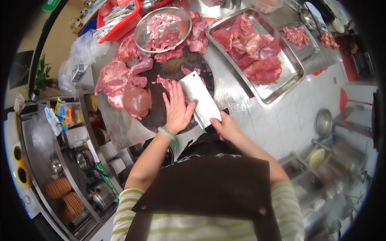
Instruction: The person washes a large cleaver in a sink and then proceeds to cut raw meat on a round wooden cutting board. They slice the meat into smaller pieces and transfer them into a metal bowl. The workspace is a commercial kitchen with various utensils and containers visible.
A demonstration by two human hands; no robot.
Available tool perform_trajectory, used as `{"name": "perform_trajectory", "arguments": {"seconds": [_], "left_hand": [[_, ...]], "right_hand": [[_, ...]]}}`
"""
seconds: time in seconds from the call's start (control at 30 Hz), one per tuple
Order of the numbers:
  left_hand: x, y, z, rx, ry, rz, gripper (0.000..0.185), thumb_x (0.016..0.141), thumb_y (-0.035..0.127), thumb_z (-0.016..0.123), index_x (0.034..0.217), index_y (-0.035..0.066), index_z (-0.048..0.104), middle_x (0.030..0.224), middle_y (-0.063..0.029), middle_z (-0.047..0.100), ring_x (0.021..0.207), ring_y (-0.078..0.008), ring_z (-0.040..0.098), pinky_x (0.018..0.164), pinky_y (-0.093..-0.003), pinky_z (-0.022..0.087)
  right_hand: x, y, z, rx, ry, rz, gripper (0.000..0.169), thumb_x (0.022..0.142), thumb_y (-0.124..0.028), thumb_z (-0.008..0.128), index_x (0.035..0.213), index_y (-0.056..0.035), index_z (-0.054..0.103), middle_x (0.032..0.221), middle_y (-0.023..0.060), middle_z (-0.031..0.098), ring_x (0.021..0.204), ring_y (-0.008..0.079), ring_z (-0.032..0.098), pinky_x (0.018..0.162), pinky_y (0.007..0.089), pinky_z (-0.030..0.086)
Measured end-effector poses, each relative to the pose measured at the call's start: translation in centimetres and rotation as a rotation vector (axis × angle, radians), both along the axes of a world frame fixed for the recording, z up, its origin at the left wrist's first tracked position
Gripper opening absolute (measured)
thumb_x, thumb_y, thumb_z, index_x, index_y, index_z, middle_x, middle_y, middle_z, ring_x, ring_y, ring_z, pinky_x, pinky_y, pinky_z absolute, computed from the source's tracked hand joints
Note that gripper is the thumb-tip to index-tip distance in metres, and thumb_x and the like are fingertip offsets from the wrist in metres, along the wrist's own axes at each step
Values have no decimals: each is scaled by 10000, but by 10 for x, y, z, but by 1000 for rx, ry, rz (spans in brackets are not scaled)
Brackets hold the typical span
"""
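Note:
My left hand (178, 111), with a bangle at the wrist, lies flat on the round dark chopping block (155, 116). Its fingers reach over some strips of raw meat (163, 81), and its thumb meets the cleaver's near face. What lies under the palm is hidden. My right hand (226, 125) grips the handle of a broad metal cleaver (202, 99), whose blade slants across the block. More meat shows just behind the blade. Large raw cuts (111, 75) crowd the block's left side. A steel bowl (141, 34) of sliced meat rests on cuts at the back.
Right of the block, a deep steel tray (291, 72) holding big cuts of meat (261, 61) overhangs the table's front edge. A smaller tray (312, 46) of cut meat stands beyond. Back left are a red plastic basket (128, 25) with cutlery and clear plastic bags (90, 46).

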State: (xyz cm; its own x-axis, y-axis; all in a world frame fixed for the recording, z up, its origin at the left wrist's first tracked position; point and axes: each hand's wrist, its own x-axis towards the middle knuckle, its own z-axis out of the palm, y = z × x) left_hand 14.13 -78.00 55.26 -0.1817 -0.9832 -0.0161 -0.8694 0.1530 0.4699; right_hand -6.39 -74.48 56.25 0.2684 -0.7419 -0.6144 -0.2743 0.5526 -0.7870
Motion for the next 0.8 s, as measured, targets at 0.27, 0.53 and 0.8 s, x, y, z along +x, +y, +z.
{"name": "perform_trajectory", "arguments": {"seconds": [0.27,0.53,0.8], "left_hand": [[-4,-3,-4,-35,-281,20,620,950,332,355,1455,27,163,1541,-126,90,1414,-367,7,1072,-603,-39],[-4,-5,-1,17,-314,11,675,928,368,394,1447,4,161,1535,-167,56,1411,-380,-21,1063,-626,-24],[-5,-5,-2,-18,-324,9,693,918,371,421,1430,-29,179,1515,-232,61,1405,-402,5,1060,-631,-5]], "right_hand": [[-1,-4,-1,-22,35,21,311,893,-248,585,952,51,526,545,95,561,362,169,520,362,321,410],[6,-23,-4,9,-39,31,294,896,-249,575,913,35,502,534,78,525,356,161,508,343,311,399],[-3,-11,-4,35,-87,60,307,898,-248,571,951,46,503,540,76,520,359,158,506,337,306,393]]}}
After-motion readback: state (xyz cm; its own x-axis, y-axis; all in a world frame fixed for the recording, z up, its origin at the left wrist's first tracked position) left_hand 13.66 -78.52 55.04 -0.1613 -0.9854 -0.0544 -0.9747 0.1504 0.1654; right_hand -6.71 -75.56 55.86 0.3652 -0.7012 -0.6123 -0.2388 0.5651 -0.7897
